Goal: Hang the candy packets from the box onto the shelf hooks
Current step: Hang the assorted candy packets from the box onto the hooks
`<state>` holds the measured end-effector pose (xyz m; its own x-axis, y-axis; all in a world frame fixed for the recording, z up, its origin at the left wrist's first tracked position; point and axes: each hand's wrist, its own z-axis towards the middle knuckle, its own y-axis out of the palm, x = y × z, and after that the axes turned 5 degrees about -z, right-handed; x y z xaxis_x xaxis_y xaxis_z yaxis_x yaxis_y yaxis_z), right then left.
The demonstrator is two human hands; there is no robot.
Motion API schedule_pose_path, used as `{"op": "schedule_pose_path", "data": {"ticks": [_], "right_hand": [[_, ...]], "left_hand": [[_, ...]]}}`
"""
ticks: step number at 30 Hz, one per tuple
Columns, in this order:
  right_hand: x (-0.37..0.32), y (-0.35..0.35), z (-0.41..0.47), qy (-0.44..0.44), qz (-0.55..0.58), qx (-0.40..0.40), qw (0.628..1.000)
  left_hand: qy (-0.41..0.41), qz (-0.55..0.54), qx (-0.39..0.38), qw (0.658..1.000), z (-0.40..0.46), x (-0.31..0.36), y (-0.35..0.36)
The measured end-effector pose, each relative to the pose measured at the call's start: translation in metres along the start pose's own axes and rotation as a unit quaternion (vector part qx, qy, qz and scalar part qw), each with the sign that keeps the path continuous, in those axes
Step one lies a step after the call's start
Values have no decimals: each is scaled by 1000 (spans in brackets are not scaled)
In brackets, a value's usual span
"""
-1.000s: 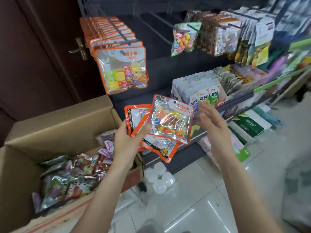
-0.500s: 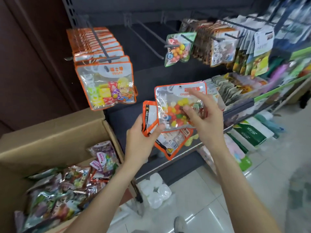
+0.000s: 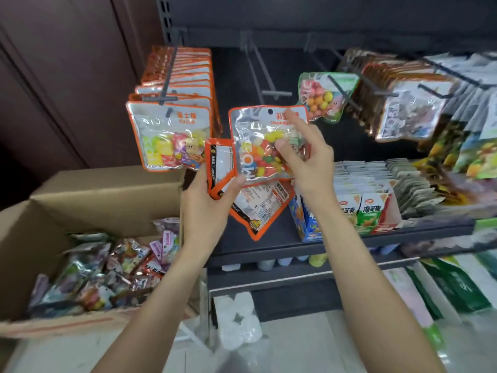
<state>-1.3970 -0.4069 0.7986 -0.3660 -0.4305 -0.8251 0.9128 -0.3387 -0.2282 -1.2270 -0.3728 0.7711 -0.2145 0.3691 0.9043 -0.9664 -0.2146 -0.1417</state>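
Observation:
My right hand (image 3: 304, 157) pinches an orange-edged clear candy packet (image 3: 255, 135) full of coloured sweets, held upright with its hang hole at the top. My left hand (image 3: 207, 200) grips two more orange-edged packets (image 3: 258, 208), their printed backs facing me. An empty shelf hook (image 3: 266, 76) juts out just above the raised packet. On the left hook hang several matching orange packets (image 3: 169, 135). The open cardboard box (image 3: 88, 192) at lower left holds several mixed candy packets (image 3: 107, 267).
A green-edged candy packet (image 3: 325, 98) hangs on the hook to the right, with several more packets (image 3: 403, 103) beyond it. Boxed snacks (image 3: 368, 205) fill the shelf below. White plastic items (image 3: 236, 319) lie on the floor under the shelf.
My right hand took the front packet from the left hand's stack and raised it toward the hooks. The view moved closer to the shelf.

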Motion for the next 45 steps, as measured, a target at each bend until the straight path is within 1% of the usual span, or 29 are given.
{"op": "schedule_pose_path", "data": {"ticks": [5, 9, 14, 19, 23, 25, 27, 30, 32, 34, 37, 39, 41, 43, 45], "right_hand": [[4, 4, 7, -14, -26, -11, 1000], [9, 13, 18, -9, -46, 21, 999], [23, 39, 59, -29, -129, 58, 990], [34, 44, 73, -13, -166, 14, 986], [12, 8, 20, 37, -96, 30, 994], [-4, -10, -23, 51, -102, 21, 993], [-12, -13, -55, 68, -108, -8, 992], [-15, 2, -76, 138, -108, -71, 982], [-15, 8, -76, 150, -109, -51, 981], [-18, 7, -75, 154, -90, -1, 984], [-17, 0, -77, 183, -29, 36, 982], [-15, -4, -78, 213, 16, 44, 976], [-13, -8, -78, 231, 36, 57, 971], [-13, -12, -77, 235, 50, 73, 968], [-14, -17, -77, 226, 52, 84, 969]], "left_hand": [[-7, 21, 15, 1000, -3, 0, 1], [-28, 35, -3, 999, -10, -4, -4], [-46, 49, -23, 997, -15, -11, -19], [-38, 35, -32, 998, -8, -3, -23], [-43, 8, -25, 999, -1, -2, -17], [-53, -20, -15, 998, 1, -3, -12], [-48, -33, 6, 998, 1, -3, -5], [-40, -75, 36, 996, -6, 2, 7], [-47, -125, 43, 990, -10, 5, 13], [-61, -166, 42, 983, -14, 7, 16], [-84, -196, 41, 976, -13, 7, 15], [-94, -195, 41, 975, -10, 3, 12], [-92, -173, 37, 980, -8, 1, 9], [-67, -123, 24, 990, -6, 1, 6], [-34, -73, -15, 997, -5, 0, 2]]}}
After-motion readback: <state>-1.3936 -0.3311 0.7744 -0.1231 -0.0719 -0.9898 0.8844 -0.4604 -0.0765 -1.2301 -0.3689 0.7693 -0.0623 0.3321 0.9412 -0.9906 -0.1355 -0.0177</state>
